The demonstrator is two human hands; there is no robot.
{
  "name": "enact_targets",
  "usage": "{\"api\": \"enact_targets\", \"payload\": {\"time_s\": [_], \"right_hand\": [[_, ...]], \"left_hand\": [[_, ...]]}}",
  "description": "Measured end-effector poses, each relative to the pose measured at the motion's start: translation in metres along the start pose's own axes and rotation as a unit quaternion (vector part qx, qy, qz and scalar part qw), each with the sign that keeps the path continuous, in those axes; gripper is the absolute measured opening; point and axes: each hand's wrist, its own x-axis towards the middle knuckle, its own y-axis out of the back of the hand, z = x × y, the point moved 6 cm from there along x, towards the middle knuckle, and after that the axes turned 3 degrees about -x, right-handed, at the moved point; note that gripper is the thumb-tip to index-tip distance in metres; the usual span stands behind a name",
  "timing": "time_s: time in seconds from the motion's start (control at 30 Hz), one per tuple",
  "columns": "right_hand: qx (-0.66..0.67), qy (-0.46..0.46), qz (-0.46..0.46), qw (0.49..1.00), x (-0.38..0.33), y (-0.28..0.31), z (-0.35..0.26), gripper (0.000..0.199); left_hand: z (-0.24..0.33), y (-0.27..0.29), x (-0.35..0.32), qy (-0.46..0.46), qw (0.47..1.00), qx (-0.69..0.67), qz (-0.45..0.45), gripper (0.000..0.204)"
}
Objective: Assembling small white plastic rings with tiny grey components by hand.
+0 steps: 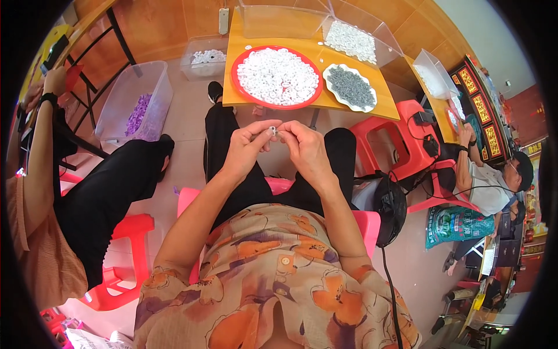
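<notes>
Left hand (247, 148) and right hand (305, 148) both pinch one small white plastic ring (272, 131) between fingertips, above lap; round red tray (238, 67) of white rings beyond.

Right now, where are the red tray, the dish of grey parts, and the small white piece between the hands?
Red tray (235, 74), head view, left rim.
Dish of grey parts (329, 69), head view, white rim.
Small white piece (272, 131), head view, its middle.

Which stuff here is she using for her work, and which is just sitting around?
In use:
left hand and right hand pinching a small white piece
red tray of white pieces
white dish of grey bits

Lying about:
bin of purple pieces
red stool
</notes>
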Motion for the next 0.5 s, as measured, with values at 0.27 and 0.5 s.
{"api": "enact_targets", "payload": {"time_s": [0.27, 0.5], "right_hand": [[-0.032, 0.015, -0.003, 0.999, -0.0013, 0.0012, 0.0, 0.009], [-0.036, 0.017, -0.005, 0.999, -0.001, -0.001, 0.0011, 0.009]], "left_hand": [[-0.0024, -0.0014, 0.0006, -0.006, 1.0, 0.007, -0.004, 0.03], [-0.0008, -0.0003, 0.0016, -0.034, 0.999, 0.043, -0.003, 0.03]]}}
